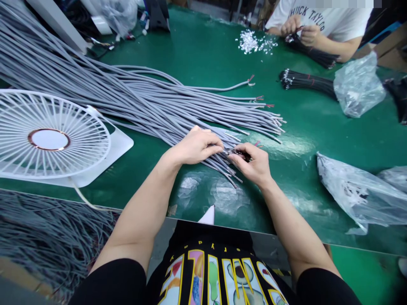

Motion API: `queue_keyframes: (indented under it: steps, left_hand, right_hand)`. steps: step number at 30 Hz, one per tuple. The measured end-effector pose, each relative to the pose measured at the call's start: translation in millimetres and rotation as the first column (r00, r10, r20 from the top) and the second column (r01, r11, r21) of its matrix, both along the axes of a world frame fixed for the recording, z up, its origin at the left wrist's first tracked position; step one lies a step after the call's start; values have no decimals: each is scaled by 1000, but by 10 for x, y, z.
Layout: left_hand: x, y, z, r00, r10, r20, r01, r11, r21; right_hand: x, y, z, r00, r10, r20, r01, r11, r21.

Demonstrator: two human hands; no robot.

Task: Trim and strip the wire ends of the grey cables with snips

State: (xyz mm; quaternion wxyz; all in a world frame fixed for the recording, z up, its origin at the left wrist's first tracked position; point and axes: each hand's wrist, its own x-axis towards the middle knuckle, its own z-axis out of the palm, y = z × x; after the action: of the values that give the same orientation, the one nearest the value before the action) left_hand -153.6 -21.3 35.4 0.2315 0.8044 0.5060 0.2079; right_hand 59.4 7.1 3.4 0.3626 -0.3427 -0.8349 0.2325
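A long bundle of grey cables (133, 99) lies across the green table (206, 51), its stripped ends with red and white wires fanned out near the middle. My left hand (195, 146) rests on the near cable ends, fingers pinched on one grey cable. My right hand (252, 163) sits just beside it, fingers closed on a small dark part at that cable's tip; I cannot make out what the part is. The two hands nearly touch.
A white desk fan (51, 137) lies at the left. Clear plastic bags (359, 192) sit at the right. Across the table another person's hands (300, 29) work on black cables (307, 80), beside a pile of small white pieces (252, 42). More grey cables (47, 237) hang below the table edge.
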Motion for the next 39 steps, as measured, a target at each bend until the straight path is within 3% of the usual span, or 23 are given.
queue_keyframes:
  steps: [8,15,23,29,39]
  left_hand:
    - [4,16,-13,999,2,51,-2,1000,9]
    - [27,25,-14,996,56,63,-57,998,14]
    - [9,29,-30,999,22,31,-23,1000,21]
    - [-3,32,-42,999,11,31,-12,1000,26]
    - [4,26,-31,997,21,77,-22,1000,8]
  right_hand:
    - [-27,-78,72,998,-55,11,56,996,-65]
    - [98,44,89,991,-92,99,96,995,-39]
    - [122,36,77,989,-41,139,33,998,56]
    - [82,23,61,987,-18,158,10,998,55]
    - [14,-25,40,997,-73,33,76,992,-97]
